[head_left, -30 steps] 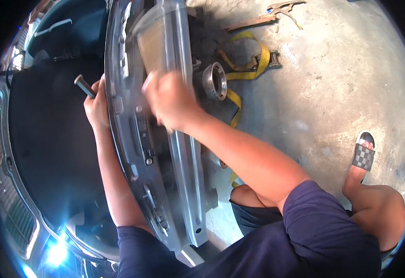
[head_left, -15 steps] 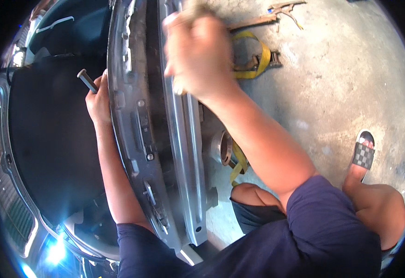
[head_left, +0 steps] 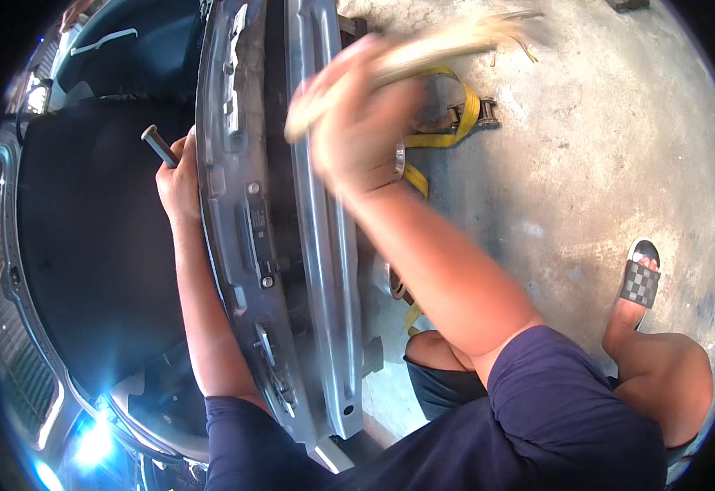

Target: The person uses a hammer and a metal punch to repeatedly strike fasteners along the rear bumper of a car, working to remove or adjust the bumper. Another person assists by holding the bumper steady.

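Note:
My left hand (head_left: 178,190) is closed around a metal bar (head_left: 161,147) with a wider, flat end sticking up from the fist. It is at the inner side of a dark car body panel (head_left: 251,221), with the fingertips hidden behind the panel's edge. Above a long bare-metal beam (head_left: 325,245) beside that panel, my right hand (head_left: 357,139) is in motion and blurred. Its fingers wrap a pale wooden handle (head_left: 431,51), which slants up to the right. What the handle's far end carries is too smeared to make out.
A yellow ratchet strap (head_left: 469,106) lies on the concrete floor (head_left: 570,147) right of the beam. Near the lower left a bright light (head_left: 94,446) glares. Dark car interior trim (head_left: 104,245) fills the left side. My sandalled foot (head_left: 640,278) rests on the floor.
My right hand has swung slightly down and right, and the wooden handle now points up to the right. My left hand still grips the bar in nearly the same place.

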A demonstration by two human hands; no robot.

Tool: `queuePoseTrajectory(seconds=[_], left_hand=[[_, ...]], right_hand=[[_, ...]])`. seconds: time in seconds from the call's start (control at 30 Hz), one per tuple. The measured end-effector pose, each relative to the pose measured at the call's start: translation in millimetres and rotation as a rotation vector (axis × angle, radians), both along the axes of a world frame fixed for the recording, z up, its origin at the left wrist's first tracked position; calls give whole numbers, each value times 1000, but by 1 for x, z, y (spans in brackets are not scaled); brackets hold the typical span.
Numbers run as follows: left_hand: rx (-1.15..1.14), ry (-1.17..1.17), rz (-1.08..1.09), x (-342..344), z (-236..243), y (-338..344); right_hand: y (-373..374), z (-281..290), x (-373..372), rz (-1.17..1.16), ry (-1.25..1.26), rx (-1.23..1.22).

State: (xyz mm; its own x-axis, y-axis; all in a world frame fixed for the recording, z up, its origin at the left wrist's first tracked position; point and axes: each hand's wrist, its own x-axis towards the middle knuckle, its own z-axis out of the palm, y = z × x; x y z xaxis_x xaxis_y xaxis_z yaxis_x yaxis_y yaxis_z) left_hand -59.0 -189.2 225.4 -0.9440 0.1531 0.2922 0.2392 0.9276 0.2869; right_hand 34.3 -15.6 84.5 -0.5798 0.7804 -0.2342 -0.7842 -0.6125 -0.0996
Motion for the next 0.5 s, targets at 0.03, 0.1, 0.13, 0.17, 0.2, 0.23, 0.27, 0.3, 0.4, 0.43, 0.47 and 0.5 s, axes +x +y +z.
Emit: queuePoseTrajectory(seconds=[0.03,0.1,0.13,0.17,0.2,0.23,0.27,0.3,0.4,0.43,0.47,0.5], left_hand=[[-12,-10,-38,-4,1,-3],[3,-27,-78,-5,-4,2],[19,-12,-64,1,-1,-6],[-41,-16,-35,1,3,-8],[-2,-49,-28,6,-1,-17],[43,-55,-40,5,0,-16],[87,-61,-53,3,1,-15],[52,-31,-39,0,1,-14],[37,-28,-26,1,-1,-5],[51,-36,-28,1,-1,-2],[65,-42,-31,2,-1,0],[69,-60,-28,6,0,0]], right_hand=[[-30,-4,-4,445,-51,298],[-27,-14,-2,865,-112,626],[-7,-17,2,868,-85,684],[0,-19,5,758,-184,626],[16,-18,16,676,-224,572],[24,-24,15,594,-192,515],[31,-33,21,536,-247,632],[38,-42,25,604,-295,755],[29,-77,21,657,-438,1058],[27,-80,25,596,-426,1017],[25,-81,32,535,-413,975],[30,-74,43,595,-257,722]])
